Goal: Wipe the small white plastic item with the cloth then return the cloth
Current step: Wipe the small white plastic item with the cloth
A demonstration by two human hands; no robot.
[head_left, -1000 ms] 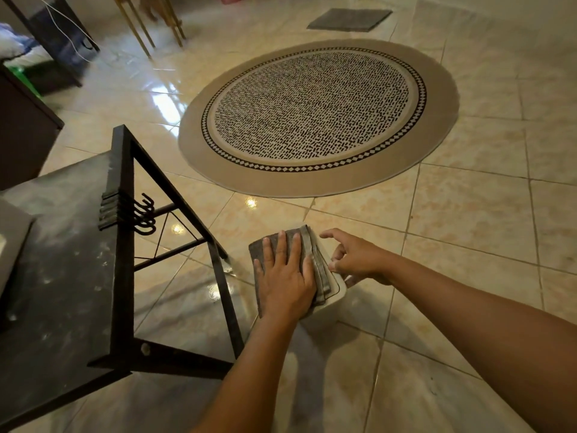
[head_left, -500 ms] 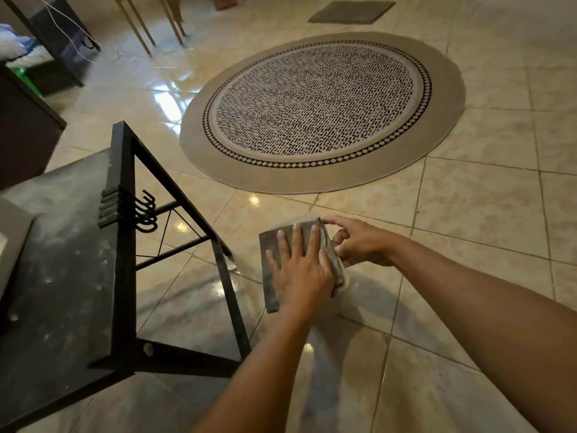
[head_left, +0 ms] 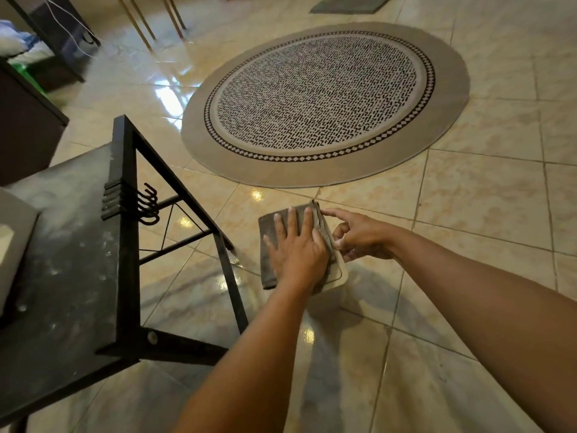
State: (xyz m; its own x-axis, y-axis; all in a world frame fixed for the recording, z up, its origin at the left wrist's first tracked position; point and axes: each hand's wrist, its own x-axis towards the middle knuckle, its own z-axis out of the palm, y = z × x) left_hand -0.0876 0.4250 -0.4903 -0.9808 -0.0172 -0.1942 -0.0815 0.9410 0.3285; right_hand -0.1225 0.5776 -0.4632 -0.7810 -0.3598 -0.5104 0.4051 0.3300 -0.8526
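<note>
Round rug (head_left: 321,98) lies on the tiled floor (head_left: 468,214), black surface (head_left: 62,260) at left. Left hand (head_left: 296,254) lies flat, fingers spread, pressing the grey cloth (head_left: 271,245) onto the white plastic item (head_left: 340,275); right hand (head_left: 359,234), fingers curled, seems to pinch its edge.

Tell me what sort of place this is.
Most likely a room in a home, perhaps a living area: glossy beige tiled floor, a round patterned beige rug, a black metal-framed side table with a dusty dark top.
</note>
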